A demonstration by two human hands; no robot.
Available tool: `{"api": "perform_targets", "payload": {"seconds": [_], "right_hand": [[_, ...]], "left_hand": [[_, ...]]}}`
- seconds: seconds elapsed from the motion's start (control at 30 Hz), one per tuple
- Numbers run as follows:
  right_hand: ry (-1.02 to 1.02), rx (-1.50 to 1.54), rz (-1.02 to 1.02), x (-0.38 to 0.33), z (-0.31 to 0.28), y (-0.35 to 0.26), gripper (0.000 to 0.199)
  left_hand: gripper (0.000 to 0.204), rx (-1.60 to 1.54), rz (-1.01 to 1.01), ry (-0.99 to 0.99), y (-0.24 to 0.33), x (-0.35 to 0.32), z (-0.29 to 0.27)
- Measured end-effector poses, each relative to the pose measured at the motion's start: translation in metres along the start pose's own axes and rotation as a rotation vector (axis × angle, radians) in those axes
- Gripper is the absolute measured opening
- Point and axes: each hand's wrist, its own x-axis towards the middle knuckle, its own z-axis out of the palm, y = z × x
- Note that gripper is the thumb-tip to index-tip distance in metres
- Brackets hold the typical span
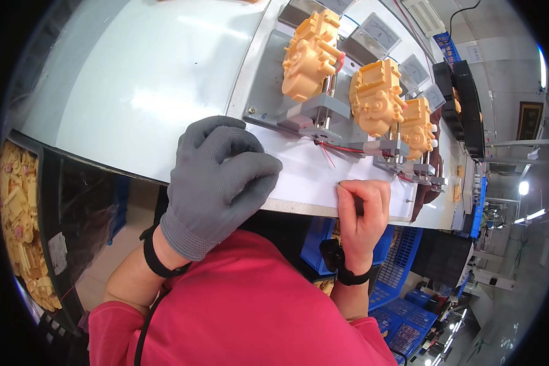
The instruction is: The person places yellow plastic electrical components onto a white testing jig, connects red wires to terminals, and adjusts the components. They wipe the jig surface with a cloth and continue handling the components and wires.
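Gloved left hand [219, 177] and bare right hand [367, 210] at the table's [134, 73] near edge, three yellow housings [311, 61] just beyond.
The left hand's knit grey glove curls inward, fingertips hidden, so I can't tell whether they close on anything. Farther right, grey blocks [323, 110] and shiny metal rods seem to hold the ridged plastic housings up in a row, probably for easy reach. The right hand's thumb and forefinger meet, nothing visible between them, apart from a thin red wire [329, 155].

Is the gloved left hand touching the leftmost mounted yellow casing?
Apart: the head view shows part of the grey plate between the left hand and the yellow casing.
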Motion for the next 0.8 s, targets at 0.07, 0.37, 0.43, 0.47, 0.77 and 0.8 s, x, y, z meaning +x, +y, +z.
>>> {"api": "perform_targets", "payload": {"seconds": [0.07,0.37,0.43,0.47,0.77,0.8], "right_hand": [[0.003,-0.003,-0.007,-0.0004,0.0,0.0003,0.02],[-0.008,0.007,0.025,-0.0014,-0.0008,-0.0009,0.022],[-0.016,0.0,0.03,-0.0006,-0.0019,-0.001,0.023],[-0.017,0.002,0.033,-0.0007,-0.0021,-0.0009,0.023],[-0.022,0.013,0.057,-0.0014,-0.0032,-0.0013,0.021],[-0.024,0.013,0.059,-0.0015,-0.0034,-0.0015,0.021]], "left_hand": [[0.02,-0.007,-0.023,-0.029,0.0011,-0.0003,-0.0013],[0.021,-0.005,-0.018,-0.022,0.0014,0.0008,-0.0013],[0.021,0.016,-0.022,-0.024,0.0022,0.0012,-0.0019],[0.021,0.026,-0.025,-0.025,0.0025,0.0013,-0.0022],[0.02,0.069,-0.032,-0.033,0.0051,0.0021,-0.0039],[0.02,0.068,-0.028,-0.034,0.0052,0.0022,-0.0041]]}}
